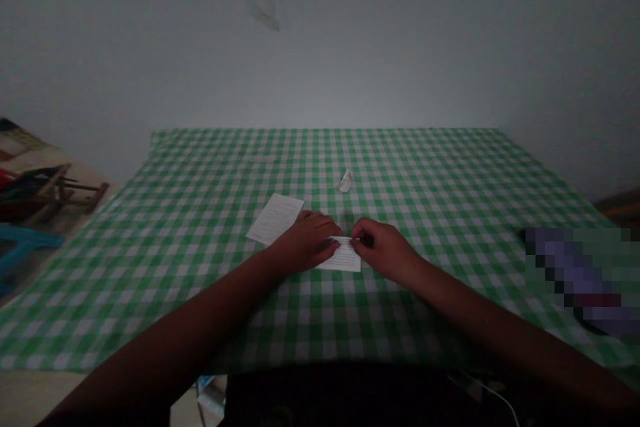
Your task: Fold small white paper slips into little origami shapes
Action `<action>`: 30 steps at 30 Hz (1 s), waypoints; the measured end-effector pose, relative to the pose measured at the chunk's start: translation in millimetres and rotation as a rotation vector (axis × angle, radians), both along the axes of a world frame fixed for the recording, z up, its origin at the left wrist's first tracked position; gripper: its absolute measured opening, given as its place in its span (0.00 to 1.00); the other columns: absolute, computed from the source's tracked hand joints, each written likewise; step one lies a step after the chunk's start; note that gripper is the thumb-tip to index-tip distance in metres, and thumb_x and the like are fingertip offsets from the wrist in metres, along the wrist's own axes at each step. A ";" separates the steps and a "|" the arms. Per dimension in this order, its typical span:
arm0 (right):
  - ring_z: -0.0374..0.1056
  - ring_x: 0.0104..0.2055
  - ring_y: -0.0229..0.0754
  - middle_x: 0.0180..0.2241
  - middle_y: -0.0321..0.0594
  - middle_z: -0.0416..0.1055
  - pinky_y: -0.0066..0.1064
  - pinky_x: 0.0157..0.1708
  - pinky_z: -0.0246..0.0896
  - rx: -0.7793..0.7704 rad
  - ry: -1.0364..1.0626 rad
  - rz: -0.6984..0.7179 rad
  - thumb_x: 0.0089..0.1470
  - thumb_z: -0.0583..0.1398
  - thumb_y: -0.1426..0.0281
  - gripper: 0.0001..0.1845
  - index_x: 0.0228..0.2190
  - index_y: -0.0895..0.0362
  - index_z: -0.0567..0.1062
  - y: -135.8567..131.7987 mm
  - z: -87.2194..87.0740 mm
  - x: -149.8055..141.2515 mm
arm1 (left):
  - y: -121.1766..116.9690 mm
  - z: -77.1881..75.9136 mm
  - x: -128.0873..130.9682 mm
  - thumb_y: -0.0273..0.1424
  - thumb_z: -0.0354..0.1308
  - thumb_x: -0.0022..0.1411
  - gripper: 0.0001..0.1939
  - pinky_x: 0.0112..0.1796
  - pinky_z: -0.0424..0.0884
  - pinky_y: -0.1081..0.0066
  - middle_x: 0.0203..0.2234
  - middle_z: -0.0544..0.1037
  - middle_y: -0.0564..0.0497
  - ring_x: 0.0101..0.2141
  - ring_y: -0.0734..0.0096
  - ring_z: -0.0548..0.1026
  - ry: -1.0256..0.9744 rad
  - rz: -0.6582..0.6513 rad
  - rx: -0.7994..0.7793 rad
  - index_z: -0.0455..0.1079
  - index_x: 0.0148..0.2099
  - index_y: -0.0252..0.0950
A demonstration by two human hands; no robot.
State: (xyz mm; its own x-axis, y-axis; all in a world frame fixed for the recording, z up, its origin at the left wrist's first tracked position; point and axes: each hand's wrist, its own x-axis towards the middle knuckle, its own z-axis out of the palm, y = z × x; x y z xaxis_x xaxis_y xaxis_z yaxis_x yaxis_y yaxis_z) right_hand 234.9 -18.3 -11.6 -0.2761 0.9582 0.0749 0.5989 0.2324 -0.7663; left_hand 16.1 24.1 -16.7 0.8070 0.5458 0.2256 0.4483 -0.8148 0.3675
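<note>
A small sheet of printed paper (pixel 344 260) lies on the checked cloth close to me, its far edge raised or folded over. My left hand (pixel 311 240) is closed on the sheet's left part, thumb on the near side and fingers along the far edge. At the far right corner my right hand (pixel 384 248) pinches the same edge between thumb and curled fingers. Partly behind my left hand lies a second printed sheet (pixel 275 219), flat and turned at an angle. Beyond both hands sits a small folded piece of paper (pixel 345 181).
A green and white checked tablecloth (pixel 430 173) covers the table, which meets a pale wall (pixel 380 47). To the right lies a pixelated dark purple object (pixel 570 267). A blue plastic stool (pixel 25 247) and a wooden chair (pixel 75 190) stand beyond the left edge.
</note>
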 end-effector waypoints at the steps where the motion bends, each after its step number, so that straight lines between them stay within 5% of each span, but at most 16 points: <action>1: 0.67 0.28 0.37 0.27 0.32 0.71 0.30 0.30 0.61 0.003 0.028 -0.015 0.54 0.60 0.73 0.02 0.32 0.54 0.71 1.3 -0.6 2.0 | 1.1 -0.2 -1.1 0.31 0.52 0.69 0.09 0.47 0.61 0.60 0.40 0.77 0.48 0.44 0.63 0.72 -0.005 -0.007 -0.010 0.69 0.49 0.36; 14: 0.72 0.37 0.41 0.35 0.37 0.76 0.36 0.40 0.67 0.127 0.145 -0.057 0.55 0.61 0.70 0.08 0.39 0.54 0.74 9.7 -5.8 10.1 | -4.1 7.8 -1.6 0.23 0.53 0.63 0.12 0.48 0.61 0.61 0.39 0.79 0.50 0.42 0.66 0.73 -0.101 -0.240 0.025 0.71 0.47 0.37; 22: 0.70 0.38 0.43 0.32 0.39 0.75 0.38 0.42 0.65 0.369 0.011 0.101 0.59 0.59 0.71 0.04 0.33 0.53 0.75 7.6 4.1 9.2 | -6.7 4.2 1.0 0.32 0.53 0.70 0.09 0.47 0.58 0.60 0.39 0.78 0.51 0.41 0.65 0.72 0.129 -0.182 0.223 0.75 0.44 0.39; 30: 0.65 0.44 0.47 0.38 0.39 0.77 0.42 0.48 0.56 0.554 -0.226 0.248 0.62 0.57 0.71 0.08 0.36 0.53 0.78 9.0 -0.4 11.9 | -9.8 -1.9 7.5 0.38 0.55 0.69 0.10 0.44 0.57 0.57 0.36 0.77 0.50 0.40 0.61 0.70 0.155 0.048 0.315 0.76 0.44 0.41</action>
State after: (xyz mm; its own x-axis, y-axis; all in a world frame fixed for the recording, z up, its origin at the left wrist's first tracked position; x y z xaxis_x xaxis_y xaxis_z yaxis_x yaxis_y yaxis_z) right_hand 246.9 -9.3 -12.0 -0.5512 0.7001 0.4539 0.6088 0.7094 -0.3550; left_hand 23.6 14.4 -18.5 0.8198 0.5070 0.2663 0.5197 -0.8539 0.0259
